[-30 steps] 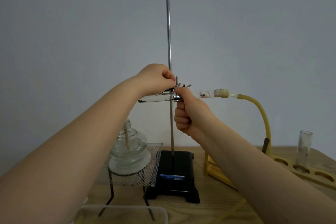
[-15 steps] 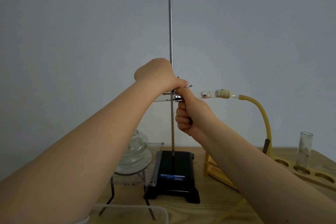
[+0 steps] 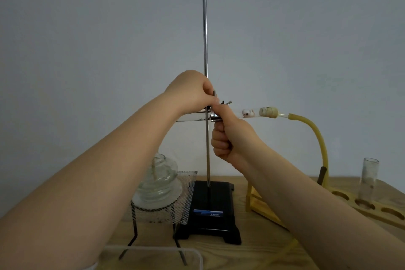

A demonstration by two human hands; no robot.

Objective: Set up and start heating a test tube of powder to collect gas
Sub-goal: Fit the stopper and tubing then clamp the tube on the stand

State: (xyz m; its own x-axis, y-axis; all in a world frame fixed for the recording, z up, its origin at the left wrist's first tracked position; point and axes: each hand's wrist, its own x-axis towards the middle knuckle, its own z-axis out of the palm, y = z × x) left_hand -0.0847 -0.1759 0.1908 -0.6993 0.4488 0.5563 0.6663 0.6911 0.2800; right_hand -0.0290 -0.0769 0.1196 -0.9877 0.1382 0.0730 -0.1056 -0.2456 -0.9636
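Pale matte wall, left hand fingers pinching steel clamp, right hand gripping its handle, glass test tube horizontal.

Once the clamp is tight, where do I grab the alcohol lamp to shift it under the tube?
Grip the alcohol lamp round its narrow neck, coming from above left. The wide ribbed glass body sits on the mesh stand, and the stand rod blocks the right.

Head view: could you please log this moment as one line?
stage: clamping | left hand: pinches clamp screw | right hand: grips clamp handle | test tube: horizontal, stoppered | burner: unlit
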